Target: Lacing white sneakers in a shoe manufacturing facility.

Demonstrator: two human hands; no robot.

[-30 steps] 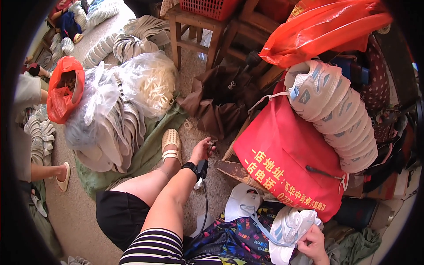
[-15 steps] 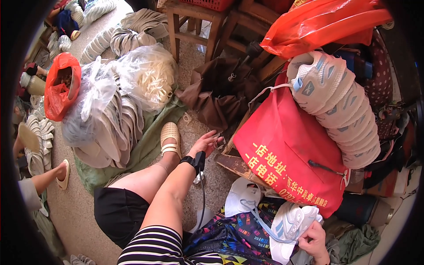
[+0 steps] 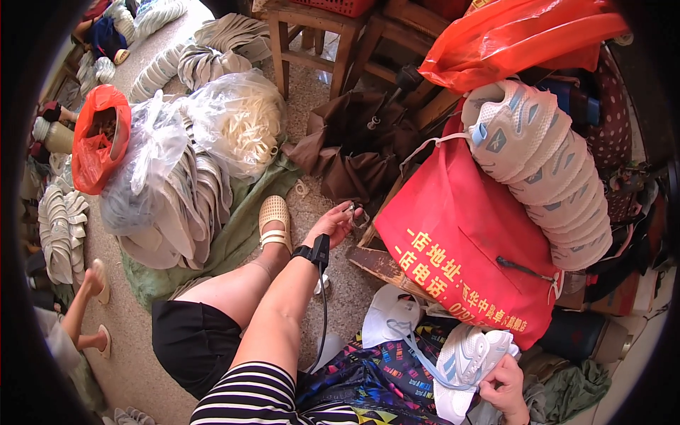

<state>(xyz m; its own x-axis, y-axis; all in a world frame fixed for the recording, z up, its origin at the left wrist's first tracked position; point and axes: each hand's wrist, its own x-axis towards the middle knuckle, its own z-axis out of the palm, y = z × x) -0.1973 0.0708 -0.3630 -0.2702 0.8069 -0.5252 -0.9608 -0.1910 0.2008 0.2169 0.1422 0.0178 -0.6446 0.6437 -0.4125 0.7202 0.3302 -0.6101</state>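
My left hand (image 3: 338, 221) is stretched out past my knee, beside the wooden bench edge. Its fingers pinch a small shiny metal tool (image 3: 360, 214) with a looped part; its exact kind is too small to make out. In my lap lies a white mesh shoe upper (image 3: 464, 360) with light blue stripes. My right hand (image 3: 504, 389) is closed on its near right edge. A light blue lace (image 3: 423, 360) runs from it to another white shoe piece (image 3: 388, 315) at its left. Both rest on a dark patterned cloth (image 3: 375, 375) over my lap.
A red bag (image 3: 460, 248) on the right bears a stack of nested shoe uppers (image 3: 545, 177). A brown umbrella (image 3: 354, 152) lies by wooden stools (image 3: 312, 60). Left are piled shoe pieces (image 3: 191, 212), a clear bag of bands (image 3: 244, 127) and another person's legs (image 3: 81, 322).
My left hand has shifted slightly to the right and up with the metal tool. My right hand stays on the upper. The other person's legs at left have moved into fuller view.
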